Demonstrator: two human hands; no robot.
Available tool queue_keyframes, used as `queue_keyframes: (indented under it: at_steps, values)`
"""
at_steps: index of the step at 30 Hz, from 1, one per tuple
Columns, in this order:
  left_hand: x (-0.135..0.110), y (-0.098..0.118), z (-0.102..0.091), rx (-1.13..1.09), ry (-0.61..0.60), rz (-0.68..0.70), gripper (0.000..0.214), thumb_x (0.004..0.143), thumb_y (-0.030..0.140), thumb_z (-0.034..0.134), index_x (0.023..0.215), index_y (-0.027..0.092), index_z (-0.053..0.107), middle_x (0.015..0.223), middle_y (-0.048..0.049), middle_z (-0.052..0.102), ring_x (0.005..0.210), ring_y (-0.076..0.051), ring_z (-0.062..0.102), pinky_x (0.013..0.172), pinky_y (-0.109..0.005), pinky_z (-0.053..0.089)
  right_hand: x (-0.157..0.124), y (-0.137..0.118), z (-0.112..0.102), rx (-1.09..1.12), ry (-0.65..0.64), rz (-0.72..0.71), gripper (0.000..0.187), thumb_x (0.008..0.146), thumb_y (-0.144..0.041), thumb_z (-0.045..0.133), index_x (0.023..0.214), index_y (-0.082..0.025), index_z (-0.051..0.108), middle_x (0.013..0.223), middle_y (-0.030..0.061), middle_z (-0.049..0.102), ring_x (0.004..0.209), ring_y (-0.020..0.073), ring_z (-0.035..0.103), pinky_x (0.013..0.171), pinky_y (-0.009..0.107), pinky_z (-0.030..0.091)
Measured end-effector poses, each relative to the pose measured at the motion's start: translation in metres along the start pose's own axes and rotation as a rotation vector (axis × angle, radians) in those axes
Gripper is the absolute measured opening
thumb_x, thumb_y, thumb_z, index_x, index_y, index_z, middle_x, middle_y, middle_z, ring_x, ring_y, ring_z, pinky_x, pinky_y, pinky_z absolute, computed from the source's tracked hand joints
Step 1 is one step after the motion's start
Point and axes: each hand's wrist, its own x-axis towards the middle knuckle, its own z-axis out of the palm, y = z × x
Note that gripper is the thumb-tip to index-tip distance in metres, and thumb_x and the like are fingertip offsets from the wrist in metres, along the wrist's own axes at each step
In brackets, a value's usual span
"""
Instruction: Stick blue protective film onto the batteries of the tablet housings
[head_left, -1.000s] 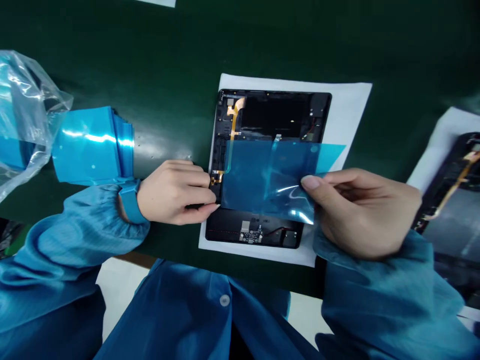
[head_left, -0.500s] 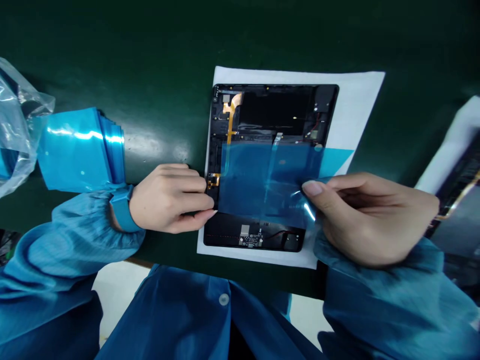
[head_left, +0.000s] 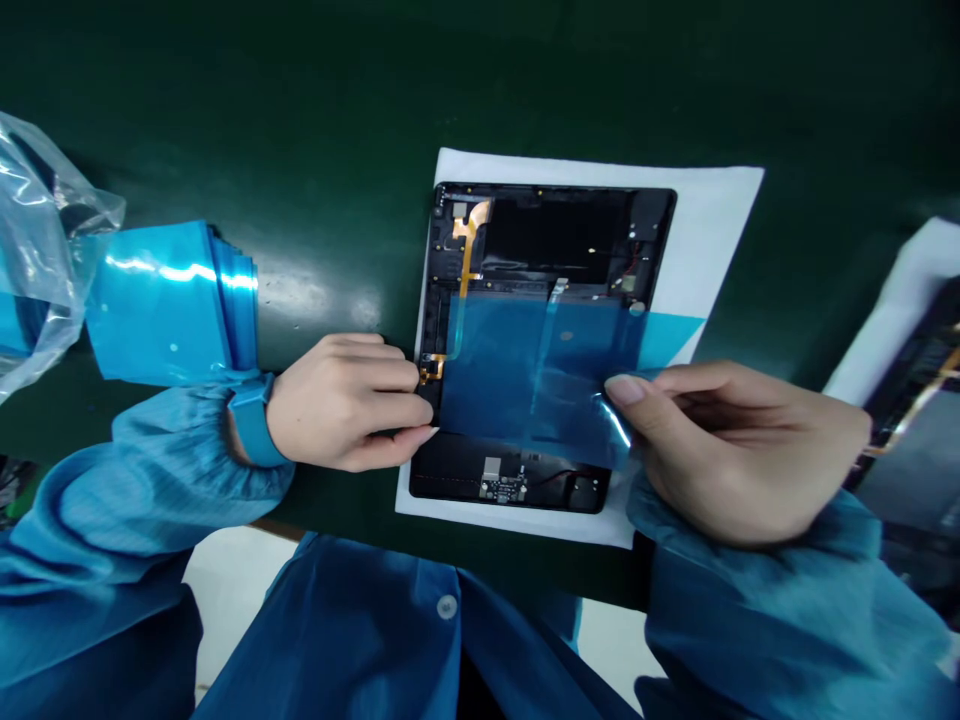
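An opened black tablet body (head_left: 559, 235) with an orange flex cable lies on a white paper sheet (head_left: 705, 225) on the dark green table. A translucent blue film (head_left: 525, 375) is stretched across its middle. My left hand (head_left: 341, 402) pinches the film's left edge against the tablet's left side. My right hand (head_left: 739, 450) pinches the film's right edge between thumb and fingers, slightly lifted over the tablet's right edge. Both arms wear blue sleeves.
A stack of blue films (head_left: 172, 303) lies at the left, beside a clear plastic bag (head_left: 41, 260). A second tablet body (head_left: 911, 400) on white paper sits at the right edge. The table's near edge runs just below my hands.
The film has settled a little lower and flatter over the tablet. Both hands keep their hold; the view has shifted slightly.
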Motion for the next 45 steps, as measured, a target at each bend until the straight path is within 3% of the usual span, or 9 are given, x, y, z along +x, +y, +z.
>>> queue_keyframes:
  at_steps: [7, 30, 38, 45]
  values:
    - [-0.0013, 0.0012, 0.0008, 0.011, 0.003, -0.009, 0.026, 0.098, 0.028, 0.054, 0.078, 0.020, 0.069, 0.065, 0.0010, 0.060, 0.059, -0.011, 0.054, 0.058, -0.029, 0.041, 0.0030, -0.0058, 0.0015, 0.001, -0.023, -0.003, 0.015, 0.067, -0.026, 0.087, 0.066, -0.021, 0.073, 0.052, -0.0023, 0.064, 0.039, 0.0119, 0.055, 0.036, 0.023, 0.047]
    - [-0.0024, 0.0017, 0.0004, -0.010, 0.003, -0.018, 0.022, 0.096, 0.026, 0.056, 0.080, 0.019, 0.070, 0.067, 0.0007, 0.061, 0.060, -0.012, 0.052, 0.058, -0.028, 0.040, 0.0050, -0.0093, 0.0036, 0.045, -0.052, 0.010, 0.015, 0.067, -0.028, 0.087, 0.070, -0.020, 0.074, 0.051, -0.0022, 0.064, 0.035, 0.0113, 0.054, 0.034, 0.021, 0.048]
    - [-0.0038, 0.0003, 0.0012, -0.015, 0.016, -0.004, 0.018, 0.095, 0.025, 0.059, 0.081, 0.019, 0.068, 0.068, 0.0005, 0.062, 0.061, -0.013, 0.055, 0.059, -0.029, 0.040, 0.0050, -0.0054, 0.0052, 0.090, -0.074, -0.040, 0.017, 0.070, -0.022, 0.085, 0.084, -0.019, 0.075, 0.056, -0.0041, 0.066, 0.039, 0.0101, 0.056, 0.041, 0.023, 0.053]
    - [-0.0016, 0.0004, -0.0041, -0.005, 0.063, -0.057, 0.016, 0.095, 0.028, 0.061, 0.099, 0.016, 0.071, 0.078, -0.0020, 0.067, 0.067, -0.013, 0.059, 0.066, -0.026, 0.049, 0.0006, -0.0029, 0.0038, -0.027, -0.082, -0.090, 0.027, 0.078, -0.037, 0.082, 0.099, -0.022, 0.076, 0.066, -0.0029, 0.071, 0.053, 0.0127, 0.064, 0.058, 0.029, 0.059]
